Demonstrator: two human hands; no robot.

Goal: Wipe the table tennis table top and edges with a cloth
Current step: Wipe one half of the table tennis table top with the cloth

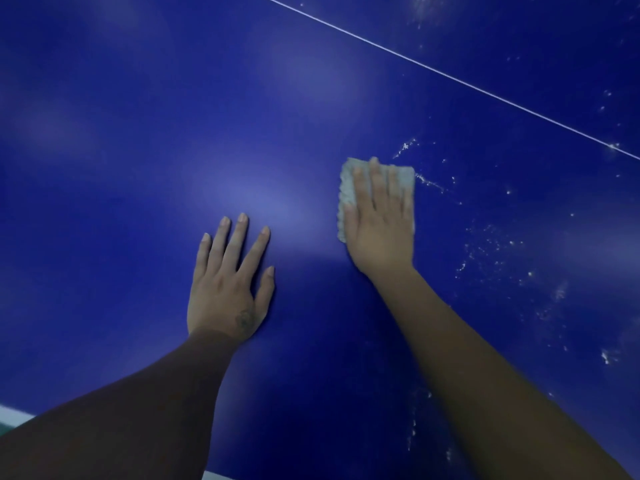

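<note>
Cloth (pixel 347 188) under the right hand (pixel 381 230), left hand (pixel 225 285) leftward — both seemingly flat on the table (pixel 138 133).

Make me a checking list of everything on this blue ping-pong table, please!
Surface: blue table top, glossy, crossed by a thin white line.
Job's things: pale cloth lying flat on the top.
Clutter: white specks scattered right of the cloth; the left side looks cleaner.
Grippers: right hand presses flat on the cloth, fingers straight; left hand rests flat on the bare top, fingers spread.
Cables: nothing seen.
Surroundings: white edge stripe at lower left; too little shows beyond it to tell.
</note>
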